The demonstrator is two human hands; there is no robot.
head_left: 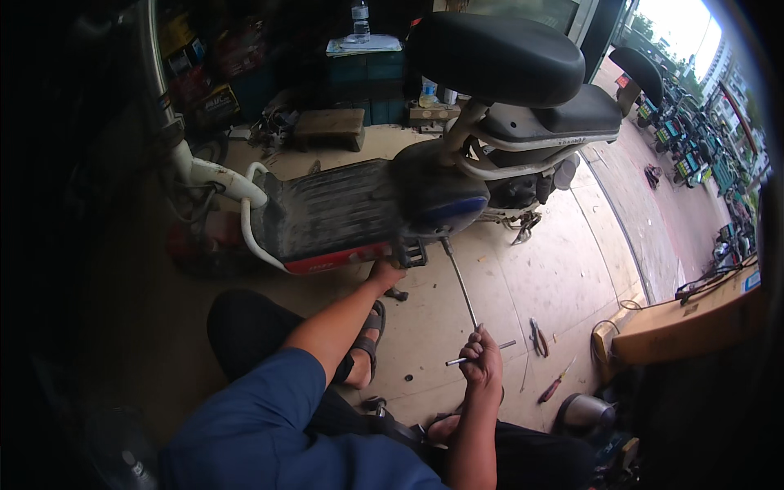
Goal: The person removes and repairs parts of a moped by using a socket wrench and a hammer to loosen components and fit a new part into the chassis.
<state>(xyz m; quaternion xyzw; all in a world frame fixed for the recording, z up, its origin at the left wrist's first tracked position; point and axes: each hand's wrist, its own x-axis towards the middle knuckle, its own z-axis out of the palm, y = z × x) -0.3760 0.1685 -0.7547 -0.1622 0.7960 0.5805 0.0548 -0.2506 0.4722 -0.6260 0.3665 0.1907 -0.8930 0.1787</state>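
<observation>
An electric scooter (335, 208) with a ribbed black footboard and red lower trim stands across the floor in front of me. My left hand (387, 274) is closed at its lower side, on a black pedal (415, 254) below the body; its fingertips are partly hidden. In my right hand (480, 359) is a T-handle socket wrench (462, 282), gripped where the crossbar meets the long shaft. The shaft slants up and left, its far end meeting the scooter's underside below the blue panel (447, 216). What it fits onto there is too small to tell.
Pliers (539, 338) and a screwdriver (555, 385) lie on the tiles right of my right hand. A wooden stool (330, 128) is behind the scooter. A yellow-brown bench-like piece (686, 323) stands at the right. Parked scooters (694, 147) line the pavement outside.
</observation>
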